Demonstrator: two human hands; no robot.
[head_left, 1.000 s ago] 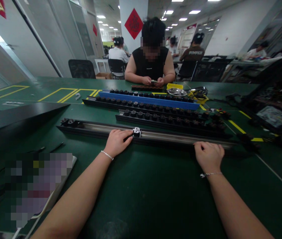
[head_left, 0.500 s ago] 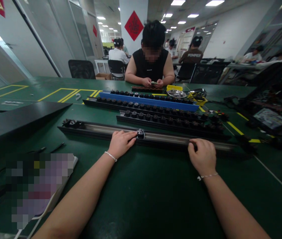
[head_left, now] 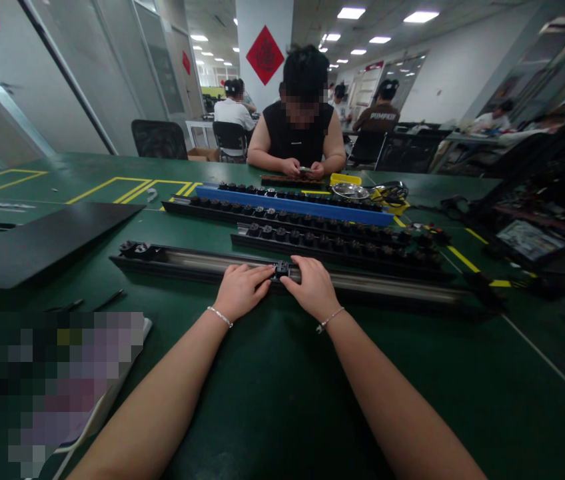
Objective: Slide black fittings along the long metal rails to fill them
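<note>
A long black rail (head_left: pixel 197 259) with a metallic inner channel lies across the table in front of me. A small black socket-like module (head_left: pixel 281 269) sits in its channel near the middle. My left hand (head_left: pixel 242 290) reaches over the rail from the left, fingers and thumb closed at the module's left side. On the module's right is my right hand (head_left: pixel 311 285), its thumb and index finger apart across the rail, fingertips close to the module; whether they touch it I cannot tell. Two similar modules (head_left: pixel 135 248) sit at the rail's left end.
Behind lie a blue rail (head_left: pixel 292 205) and black rails (head_left: pixel 342 250) filled with modules. A dark panel (head_left: pixel 47 240) and a blurred-out phone-like object (head_left: pixel 82 387) are at left. A person (head_left: pixel 296 137) sits opposite, holding a small item. A metal dish (head_left: pixel 350 191) stands near a yellow tray (head_left: pixel 346 179).
My right hand has moved left along the rail, from its right part to beside the module. The left hand stays at the module. The view has shifted slightly.
</note>
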